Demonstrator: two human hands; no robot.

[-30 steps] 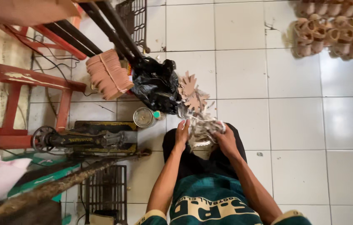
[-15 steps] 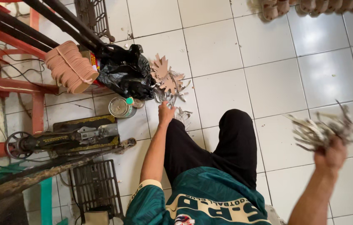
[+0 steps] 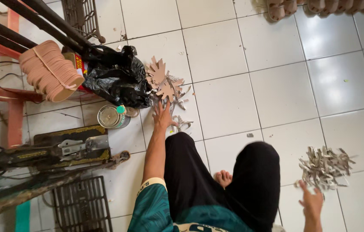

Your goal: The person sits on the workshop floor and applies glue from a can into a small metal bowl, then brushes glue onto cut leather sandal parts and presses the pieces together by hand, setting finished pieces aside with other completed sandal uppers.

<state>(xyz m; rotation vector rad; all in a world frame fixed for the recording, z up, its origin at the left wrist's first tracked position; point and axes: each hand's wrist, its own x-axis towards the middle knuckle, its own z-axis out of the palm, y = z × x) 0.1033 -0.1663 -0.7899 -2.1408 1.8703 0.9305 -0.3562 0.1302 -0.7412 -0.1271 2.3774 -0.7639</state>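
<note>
Where half a second ago the right hand held the bundle of grey scrap strips aloft, its grip is now open and empty, the bundle loose just off the fingertips at four o'clock. At eleven o'clock the left hand rests flat, fingers spread, on the tan cut-outs. Beyond lie a round tin with a green tab, a black bag and a yellow-and-red carton.

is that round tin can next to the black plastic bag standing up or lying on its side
Lying on its side, it seems. The tin can shows its round end face to the overhead camera, with part of its side wall visible along the floor beside the black bag.
</note>
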